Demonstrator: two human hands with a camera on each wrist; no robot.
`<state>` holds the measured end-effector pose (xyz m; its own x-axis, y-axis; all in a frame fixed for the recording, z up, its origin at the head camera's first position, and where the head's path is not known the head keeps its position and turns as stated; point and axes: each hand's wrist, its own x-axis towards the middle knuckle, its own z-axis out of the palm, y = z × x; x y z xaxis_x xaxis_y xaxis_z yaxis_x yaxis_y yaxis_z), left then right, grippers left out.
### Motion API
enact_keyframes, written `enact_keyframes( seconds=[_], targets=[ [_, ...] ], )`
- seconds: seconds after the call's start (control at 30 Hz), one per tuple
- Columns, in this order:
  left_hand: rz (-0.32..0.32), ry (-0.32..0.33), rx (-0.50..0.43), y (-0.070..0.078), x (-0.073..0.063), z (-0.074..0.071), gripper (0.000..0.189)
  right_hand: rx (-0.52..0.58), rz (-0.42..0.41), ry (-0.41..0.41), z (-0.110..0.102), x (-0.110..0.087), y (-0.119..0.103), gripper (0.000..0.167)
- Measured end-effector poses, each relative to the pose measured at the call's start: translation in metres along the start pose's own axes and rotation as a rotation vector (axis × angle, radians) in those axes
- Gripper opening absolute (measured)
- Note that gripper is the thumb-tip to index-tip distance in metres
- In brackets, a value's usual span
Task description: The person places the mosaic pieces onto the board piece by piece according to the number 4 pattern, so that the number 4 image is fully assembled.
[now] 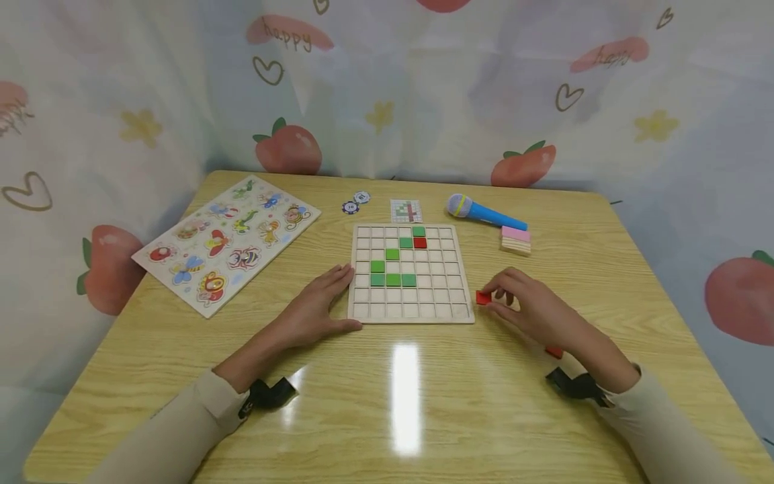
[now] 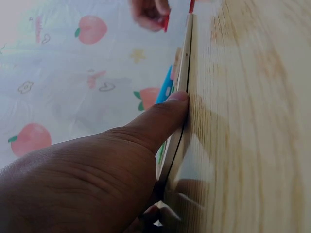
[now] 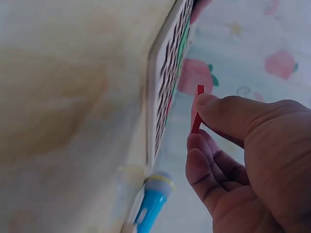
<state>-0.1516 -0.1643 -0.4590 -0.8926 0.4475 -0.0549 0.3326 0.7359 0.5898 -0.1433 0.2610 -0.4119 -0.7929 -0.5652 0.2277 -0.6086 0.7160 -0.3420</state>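
A square wooden grid board (image 1: 411, 318) lies mid-table, with several green tiles (image 1: 392, 279) and one red tile (image 1: 420, 243) in its cells. My left hand (image 1: 311, 306) rests at the board's left side; its fingers are extended along the edge, and the thumb (image 2: 160, 116) touches the near corner. Just off the board's right edge, my right hand (image 1: 532, 306) pinches a loose red tile (image 3: 198, 109) between thumb and fingers. That tile is held raised off the table. Another red tile (image 1: 554, 351) lies on the table, partly hidden under the right wrist.
Behind the board lies a small pattern card (image 1: 406, 211), with two round chips (image 1: 351, 208) to its left. A blue toy microphone (image 1: 486, 212) and a stack of pink-topped blocks (image 1: 516, 240) sit at the back right. An insect puzzle board (image 1: 226, 245) lies at left.
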Motion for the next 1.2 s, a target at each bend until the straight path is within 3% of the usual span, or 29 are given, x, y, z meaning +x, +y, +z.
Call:
enact_keyframes(
  seconds=[0.17, 0.33, 0.43, 0.6, 0.83, 0.93, 1.07, 1.2],
  targets=[
    [0.008, -0.002, -0.008, 0.001, 0.002, 0.001, 0.109, 0.021, 0.039, -0.138, 0.004, 0.06, -0.005, 0.021],
    [0.015, -0.003, -0.009, 0.001, 0.003, 0.002, 0.11, 0.028, 0.066, -0.217, 0.018, 0.112, -0.001, 0.018],
    [0.014, -0.01, -0.017, 0.002, 0.003, 0.004, 0.11, 0.038, 0.081, -0.248, 0.027, 0.13, 0.002, 0.017],
    [0.007, -0.027, -0.019, 0.003, 0.003, 0.004, 0.111, 0.064, 0.076, -0.273, 0.038, 0.143, 0.006, 0.016],
    [-0.009, -0.018, 0.008, 0.002, 0.002, 0.0, 0.11, 0.043, 0.034, -0.261, 0.039, 0.15, 0.005, 0.014],
    [-0.003, -0.013, 0.004, 0.0, 0.002, -0.001, 0.111, 0.039, 0.019, -0.255, 0.033, 0.142, 0.004, 0.017],
    [-0.003, -0.022, 0.0, 0.0, 0.001, -0.002, 0.111, 0.052, 0.015, -0.156, 0.019, 0.108, 0.004, 0.019],
    [-0.015, -0.014, 0.008, -0.001, 0.001, -0.001, 0.11, 0.031, 0.0, -0.02, 0.0, 0.058, 0.007, 0.024]
  ],
)
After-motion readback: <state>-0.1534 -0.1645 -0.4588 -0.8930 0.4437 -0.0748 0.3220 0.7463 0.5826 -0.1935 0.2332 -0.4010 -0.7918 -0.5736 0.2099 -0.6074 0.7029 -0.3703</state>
